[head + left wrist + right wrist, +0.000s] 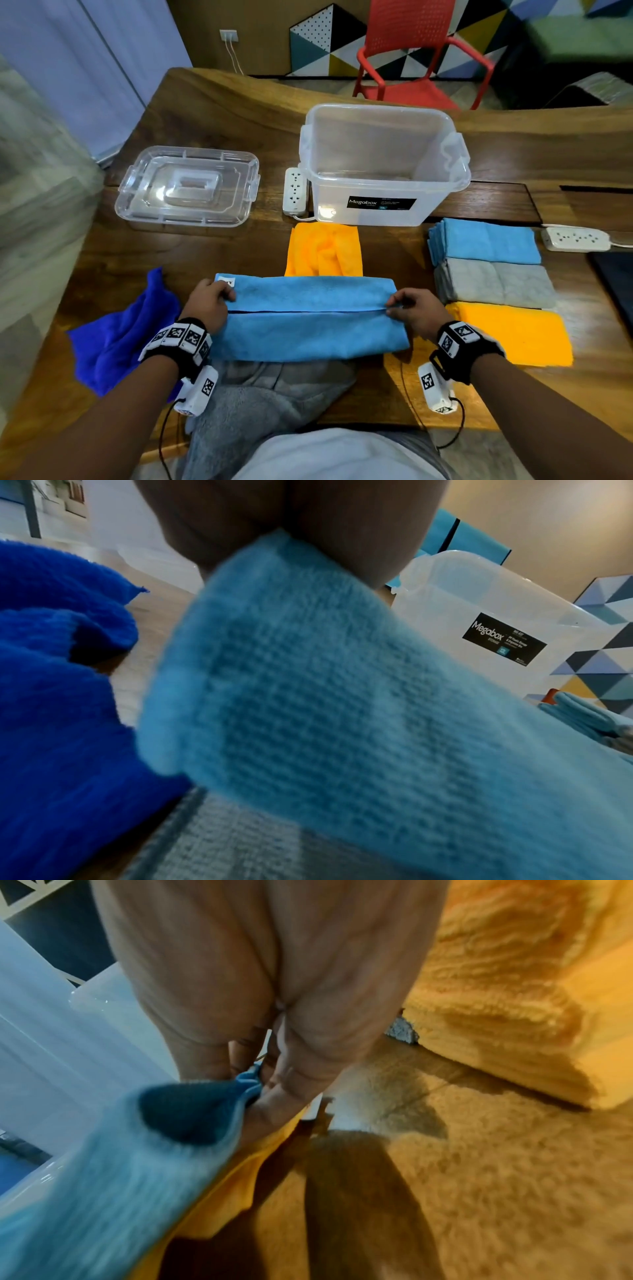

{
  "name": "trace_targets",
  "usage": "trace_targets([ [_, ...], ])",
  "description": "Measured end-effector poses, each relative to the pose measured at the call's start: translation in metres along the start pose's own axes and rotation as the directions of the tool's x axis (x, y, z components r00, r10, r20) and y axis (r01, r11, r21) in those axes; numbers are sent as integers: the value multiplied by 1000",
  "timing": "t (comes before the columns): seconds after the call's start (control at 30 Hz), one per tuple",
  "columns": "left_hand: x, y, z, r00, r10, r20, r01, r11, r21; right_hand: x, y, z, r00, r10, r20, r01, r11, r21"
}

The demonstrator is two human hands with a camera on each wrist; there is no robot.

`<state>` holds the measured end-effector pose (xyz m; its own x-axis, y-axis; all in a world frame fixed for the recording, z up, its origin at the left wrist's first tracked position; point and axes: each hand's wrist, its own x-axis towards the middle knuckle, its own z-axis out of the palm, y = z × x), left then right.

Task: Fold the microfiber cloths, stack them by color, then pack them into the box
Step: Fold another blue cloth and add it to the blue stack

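A light blue cloth [308,315] lies across the table's near edge, its near half turned up toward the middle. My left hand [219,296] pinches the cloth's left end [308,696], and my right hand [399,303] pinches its right end [250,1079]. On the right lie folded stacks: light blue [486,241], grey [496,284] and orange [513,332]. An unfolded orange cloth [323,250] lies behind the held one, a crumpled dark blue cloth [120,339] sits at the left, and a grey cloth [267,394] hangs over the near edge. The clear box [383,164] stands open at the back.
The box's clear lid [186,186] lies at the back left. One white power strip [295,192] sits beside the box, another [579,238] at the far right. A red chair [421,54] stands beyond the wooden table [239,113].
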<state>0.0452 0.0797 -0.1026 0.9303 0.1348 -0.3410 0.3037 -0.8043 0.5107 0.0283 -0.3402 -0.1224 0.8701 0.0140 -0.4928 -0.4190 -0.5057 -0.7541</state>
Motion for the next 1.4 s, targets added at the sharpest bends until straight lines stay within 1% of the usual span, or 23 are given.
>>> trace_targets([
  [0.07,2,8,1,1000,7,-29,-8,999,-46,8,-13,-11,996,-15,-85,11,999,-40],
  [0.13,2,18,1,1000,8,-18,-10,995,-95,21,-30,-24,979,-70,-192,48,992,-119],
  [0.23,-3,33,8,994,-49,95,69,975,-213,50,-59,-43,949,-141,-281,45,945,-323],
  [0.33,-13,42,25,960,-110,258,211,888,-408,81,-71,-51,955,-129,-266,-15,879,-477],
  [0.4,-19,46,36,937,-109,333,269,832,-485,86,-71,-45,965,-106,-239,-47,829,-558],
  [0.43,-22,48,40,930,-97,353,280,809,-516,84,-68,-38,967,-96,-235,-62,809,-584],
  [0.5,-23,48,46,935,-76,347,278,764,-582,69,-61,-21,962,-111,-248,-66,791,-608],
  [0.57,-22,45,49,947,-80,311,267,736,-623,47,-57,3,955,-192,-224,19,798,-603],
  [0.63,-21,44,50,953,-99,286,265,729,-632,24,-54,27,945,-290,-155,164,823,-543],
  [0.67,-21,44,50,955,-105,278,264,730,-631,15,-51,39,943,-311,-117,214,838,-501],
  [0.7,-21,45,50,956,-107,272,261,734,-627,6,-49,50,951,-298,-80,228,854,-468],
  [0.73,-19,45,50,957,-108,269,259,733,-629,1,-46,60,971,-235,-38,194,874,-445],
  [0.8,-15,45,49,957,-104,270,265,689,-674,-6,-39,78,995,-48,86,77,925,-372],
  [0.83,-14,47,48,958,-107,266,269,657,-704,-8,-36,85,985,51,164,-8,966,-257],
  [0.87,-13,49,46,959,-117,258,273,629,-728,-11,-34,92,965,130,226,-113,990,-89],
  [0.9,-14,53,44,959,-129,253,279,602,-749,-12,-33,97,946,192,260,-218,973,77],
  [0.93,-14,55,43,957,-137,255,286,577,-765,-14,-35,100,935,236,264,-292,936,199],
  [1.0,-17,59,40,949,-146,280,314,540,-781,-15,-41,102,925,299,234,-371,846,382],
  [1.03,-19,61,39,943,-148,299,331,542,-772,-15,-45,100,924,318,213,-382,805,454],
  [1.13,-20,54,43,919,-171,354,383,592,-709,-8,-42,94,923,362,129,-363,711,602],
  [1.23,-18,47,46,926,-163,340,367,598,-713,-4,-37,87,921,380,84,-324,629,707],
  [1.33,-17,43,47,937,-158,311,337,644,-687,-2,-34,83,936,342,82,-278,579,766],
  [1.4,-19,46,48,931,-138,339,344,644,-683,-3,-33,79,943,331,30,-223,564,795],
])
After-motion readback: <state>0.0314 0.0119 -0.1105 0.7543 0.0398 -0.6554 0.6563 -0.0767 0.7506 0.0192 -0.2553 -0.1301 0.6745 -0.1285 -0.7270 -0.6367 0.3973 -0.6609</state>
